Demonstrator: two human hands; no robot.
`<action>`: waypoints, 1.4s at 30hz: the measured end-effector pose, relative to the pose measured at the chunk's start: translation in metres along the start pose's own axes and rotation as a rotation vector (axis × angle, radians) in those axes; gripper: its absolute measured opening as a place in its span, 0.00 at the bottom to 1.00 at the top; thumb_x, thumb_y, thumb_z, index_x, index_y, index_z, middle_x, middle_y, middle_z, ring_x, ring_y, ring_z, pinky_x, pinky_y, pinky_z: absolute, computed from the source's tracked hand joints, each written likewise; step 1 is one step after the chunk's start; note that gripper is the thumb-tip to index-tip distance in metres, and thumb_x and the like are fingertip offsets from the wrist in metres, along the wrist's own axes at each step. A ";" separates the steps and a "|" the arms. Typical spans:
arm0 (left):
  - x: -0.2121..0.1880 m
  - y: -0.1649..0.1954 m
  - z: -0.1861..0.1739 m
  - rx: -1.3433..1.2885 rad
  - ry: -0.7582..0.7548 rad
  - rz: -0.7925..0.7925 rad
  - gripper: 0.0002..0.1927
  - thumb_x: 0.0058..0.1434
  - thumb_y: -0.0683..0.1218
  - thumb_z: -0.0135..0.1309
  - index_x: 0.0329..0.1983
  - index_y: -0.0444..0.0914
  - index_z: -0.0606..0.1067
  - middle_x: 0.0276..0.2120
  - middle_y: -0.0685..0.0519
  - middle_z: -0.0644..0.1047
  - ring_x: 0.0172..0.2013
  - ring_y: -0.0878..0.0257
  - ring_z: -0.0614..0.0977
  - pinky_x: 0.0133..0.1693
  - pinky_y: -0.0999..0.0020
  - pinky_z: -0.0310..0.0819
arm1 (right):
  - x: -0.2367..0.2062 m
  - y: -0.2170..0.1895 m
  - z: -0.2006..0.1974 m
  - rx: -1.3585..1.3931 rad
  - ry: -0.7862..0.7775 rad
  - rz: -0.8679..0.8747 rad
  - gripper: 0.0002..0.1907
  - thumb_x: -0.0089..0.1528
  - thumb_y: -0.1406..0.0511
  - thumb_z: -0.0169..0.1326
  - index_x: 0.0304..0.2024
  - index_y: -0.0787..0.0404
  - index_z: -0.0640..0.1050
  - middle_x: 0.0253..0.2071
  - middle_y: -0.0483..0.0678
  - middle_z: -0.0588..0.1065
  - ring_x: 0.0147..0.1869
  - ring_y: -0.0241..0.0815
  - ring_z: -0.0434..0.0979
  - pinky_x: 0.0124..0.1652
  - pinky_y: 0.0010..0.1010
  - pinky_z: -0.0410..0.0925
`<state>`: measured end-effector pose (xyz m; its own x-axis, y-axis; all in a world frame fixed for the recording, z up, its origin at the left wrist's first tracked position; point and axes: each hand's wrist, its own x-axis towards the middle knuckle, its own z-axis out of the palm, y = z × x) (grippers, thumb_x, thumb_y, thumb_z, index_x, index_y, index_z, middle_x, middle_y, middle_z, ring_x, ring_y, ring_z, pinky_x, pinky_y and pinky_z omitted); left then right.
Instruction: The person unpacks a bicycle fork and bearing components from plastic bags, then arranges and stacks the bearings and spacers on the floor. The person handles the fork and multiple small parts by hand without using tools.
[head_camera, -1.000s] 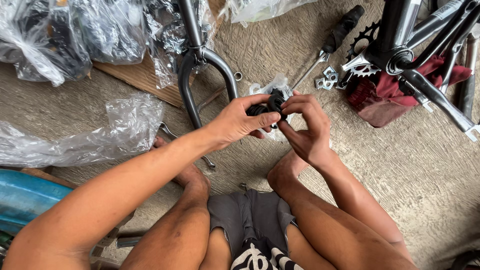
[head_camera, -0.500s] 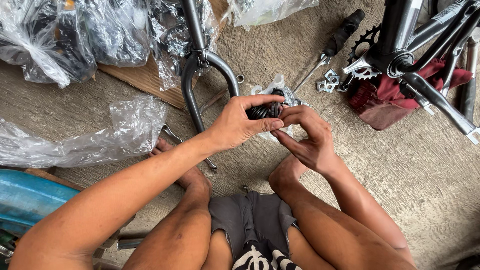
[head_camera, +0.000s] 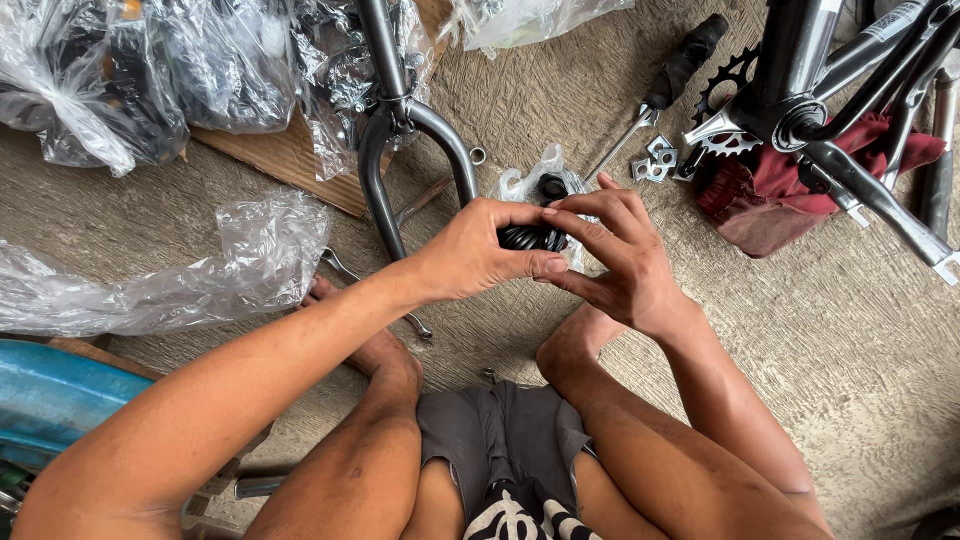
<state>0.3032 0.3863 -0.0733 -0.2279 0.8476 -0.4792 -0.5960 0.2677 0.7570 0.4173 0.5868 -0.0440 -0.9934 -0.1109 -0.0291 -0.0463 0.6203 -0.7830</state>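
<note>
- Both hands close on one small black ribbed part (head_camera: 532, 238): the left hand (head_camera: 468, 252) wraps it from the side with thumb beneath and fingers curled over the top, and the right hand (head_camera: 612, 255) pinches its other end between thumb and fingertips.
- That black ribbed part is held up off the ground, just in front of the grey bicycle fork (head_camera: 400, 150), and most of it is hidden by the fingers.
- Just right of the fork, behind the hands, lies a small clear plastic bag (head_camera: 540, 185) with a dark piece inside it.
- Further right of the fork sits a black-handled tool (head_camera: 665, 85) with a metal shaft, and beside it a few small metal brackets (head_camera: 655, 160).
- Well to the right of the fork, a black bicycle frame (head_camera: 830, 110) with a toothed chainring (head_camera: 725, 95) rests on a red cloth (head_camera: 800, 195).
- Left of the fork, crumpled clear plastic wrapping (head_camera: 150, 270) lies on the concrete floor (head_camera: 800, 350), with a piece of cardboard (head_camera: 290, 165) nearer the fork.
- Far left of the fork, at the lower edge, a blue object (head_camera: 50, 395) shows partly.
</note>
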 end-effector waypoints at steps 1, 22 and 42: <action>0.000 0.000 -0.001 0.019 0.001 -0.020 0.27 0.58 0.56 0.66 0.54 0.34 0.80 0.35 0.54 0.83 0.35 0.72 0.82 0.36 0.75 0.78 | 0.000 0.001 0.002 -0.015 0.002 -0.009 0.36 0.54 0.56 0.71 0.63 0.55 0.75 0.58 0.48 0.74 0.65 0.49 0.73 0.74 0.57 0.60; 0.006 -0.027 0.001 -0.001 0.158 -0.072 0.30 0.58 0.58 0.64 0.58 0.37 0.78 0.48 0.50 0.81 0.42 0.66 0.83 0.43 0.70 0.82 | 0.032 0.057 -0.019 -0.299 -0.052 0.124 0.31 0.61 0.60 0.69 0.61 0.69 0.74 0.54 0.60 0.75 0.57 0.54 0.76 0.54 0.43 0.73; 0.099 0.020 -0.062 1.465 0.242 0.317 0.22 0.51 0.39 0.64 0.48 0.29 0.72 0.48 0.38 0.75 0.45 0.49 0.82 0.44 0.60 0.80 | 0.024 0.080 0.012 -0.597 -0.089 0.170 0.27 0.61 0.58 0.68 0.57 0.61 0.75 0.48 0.52 0.74 0.56 0.50 0.74 0.68 0.55 0.62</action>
<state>0.2206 0.4468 -0.1328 -0.3994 0.9017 -0.1653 0.7352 0.4228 0.5298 0.3909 0.6245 -0.1145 -0.9807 -0.0211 -0.1943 0.0351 0.9590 -0.2813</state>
